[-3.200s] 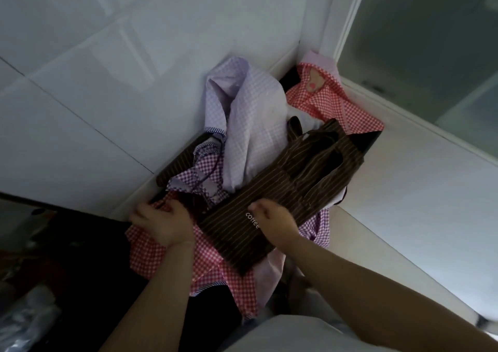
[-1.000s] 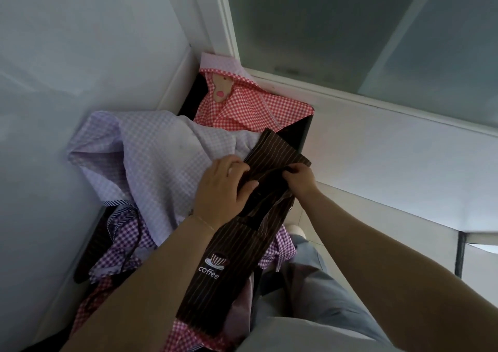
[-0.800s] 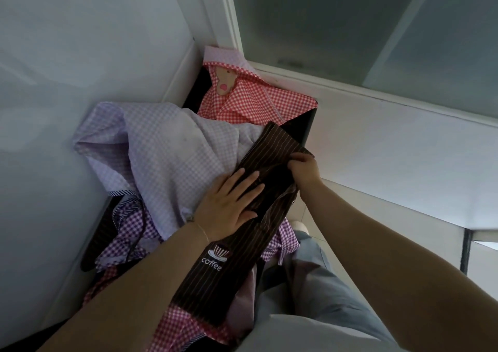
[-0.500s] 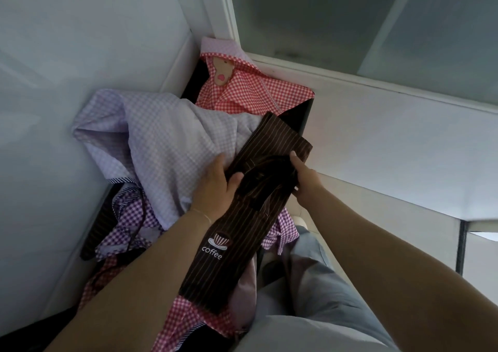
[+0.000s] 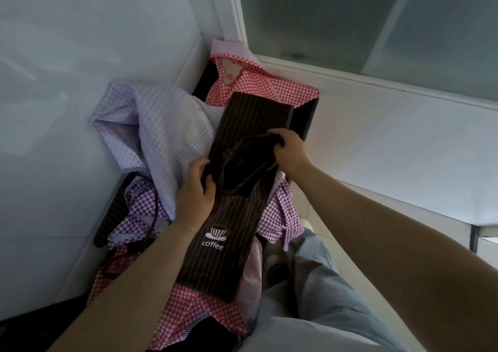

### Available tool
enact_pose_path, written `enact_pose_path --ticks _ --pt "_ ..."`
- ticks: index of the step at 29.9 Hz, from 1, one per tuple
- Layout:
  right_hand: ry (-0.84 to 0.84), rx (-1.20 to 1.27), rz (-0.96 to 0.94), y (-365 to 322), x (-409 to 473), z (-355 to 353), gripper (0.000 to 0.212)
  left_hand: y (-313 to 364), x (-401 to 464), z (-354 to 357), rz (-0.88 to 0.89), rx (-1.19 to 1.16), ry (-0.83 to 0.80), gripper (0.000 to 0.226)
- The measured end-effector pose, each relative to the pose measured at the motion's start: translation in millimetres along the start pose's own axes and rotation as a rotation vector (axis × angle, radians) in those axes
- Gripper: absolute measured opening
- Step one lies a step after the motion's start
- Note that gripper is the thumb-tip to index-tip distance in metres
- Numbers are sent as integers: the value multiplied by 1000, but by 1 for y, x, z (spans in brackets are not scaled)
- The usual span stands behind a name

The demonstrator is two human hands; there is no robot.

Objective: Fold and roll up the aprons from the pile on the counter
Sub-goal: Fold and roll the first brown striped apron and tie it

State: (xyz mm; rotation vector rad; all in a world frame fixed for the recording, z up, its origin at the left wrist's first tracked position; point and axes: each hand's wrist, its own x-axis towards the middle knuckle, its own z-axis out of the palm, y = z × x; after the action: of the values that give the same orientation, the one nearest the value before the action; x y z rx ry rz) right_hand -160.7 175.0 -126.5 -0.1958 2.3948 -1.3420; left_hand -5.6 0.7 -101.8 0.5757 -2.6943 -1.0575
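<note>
A brown striped apron (image 5: 237, 225) with a "coffee" print lies folded into a long narrow strip on top of the apron pile. Its dark straps (image 5: 248, 160) are bunched on the strip's middle. My left hand (image 5: 194, 190) grips the strip's left edge beside the straps, thumb on top. My right hand (image 5: 289, 149) grips the bunched straps at the strip's right edge. Under the strip lie a lilac checked apron (image 5: 161, 130), a red checked apron (image 5: 258, 87) at the far end, a purple checked one (image 5: 140, 211) and another red checked one (image 5: 194, 311) nearest me.
The pile fills a narrow dark counter (image 5: 307, 120) in a corner. A white tiled wall (image 5: 67, 69) rises on the left, and a white ledge (image 5: 390, 136) under a frosted window (image 5: 350, 20) runs on the right. My grey trousers (image 5: 310, 297) are below.
The brown strip has been laid straighter along the pile. My right hand has shifted onto the bunched straps at the right edge, and my left hand has slid down the left edge.
</note>
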Motion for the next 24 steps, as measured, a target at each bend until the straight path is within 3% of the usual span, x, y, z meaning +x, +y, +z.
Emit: enact_pose_path --ticks 3,5,7,12,15,17,20,22,24 --pt "-147 -112 52 -22 18 3 44 -8 3 -8 -84 51 -113 23" --pt "-236 -170 131 -25 26 2 32 -11 11 -11 -218 5 -251 25" --pt "-180 -137 188 -23 29 -1 25 -13 18 -13 -288 -69 -307 29" --pt "-56 -160 303 -19 30 -7 34 -19 21 -5 -334 -137 -304 31" --pt "-141 -265 277 -19 29 -9 34 -23 20 2 -248 9 -213 37" --pt "-112 -273 252 -17 29 -7 38 -27 19 5 -175 143 -164 38" --pt "166 -208 130 -6 16 4 51 -25 17 7 -144 243 -105 35" --pt "373 -168 -64 5 -9 12 49 -23 18 7 -169 244 -87 34" --pt "370 -264 -356 21 -39 26 44 -25 17 7 -177 214 -85 35"
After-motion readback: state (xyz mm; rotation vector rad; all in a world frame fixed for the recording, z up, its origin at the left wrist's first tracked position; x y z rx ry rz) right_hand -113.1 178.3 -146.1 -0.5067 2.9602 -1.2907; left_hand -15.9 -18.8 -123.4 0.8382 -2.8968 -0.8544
